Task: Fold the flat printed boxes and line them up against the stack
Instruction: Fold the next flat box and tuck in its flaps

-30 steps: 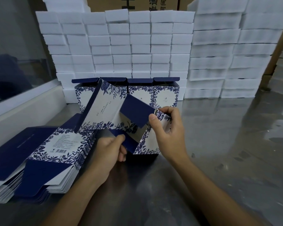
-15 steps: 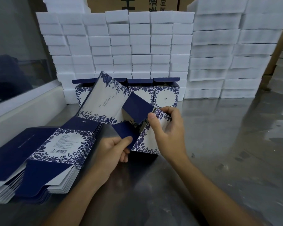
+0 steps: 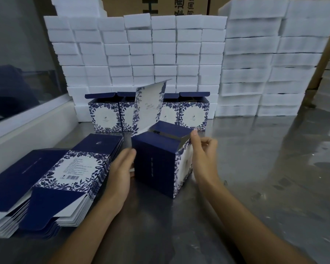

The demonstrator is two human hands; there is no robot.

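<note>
Box [image 3: 160, 164] upright before foam stack [image 3: 141, 54] | left hand [image 3: 120, 172] flat, steadying its side | right hand [image 3: 202, 149] pinching top flap to close it

My one head-worn view looks forward and down, close over the shiny grey metal table [image 3: 255, 168], facing stacked white foam blocks [image 3: 160, 54].

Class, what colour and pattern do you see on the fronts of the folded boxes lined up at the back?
White fronts framed by a dark blue floral border, clearest in the head view.
</note>
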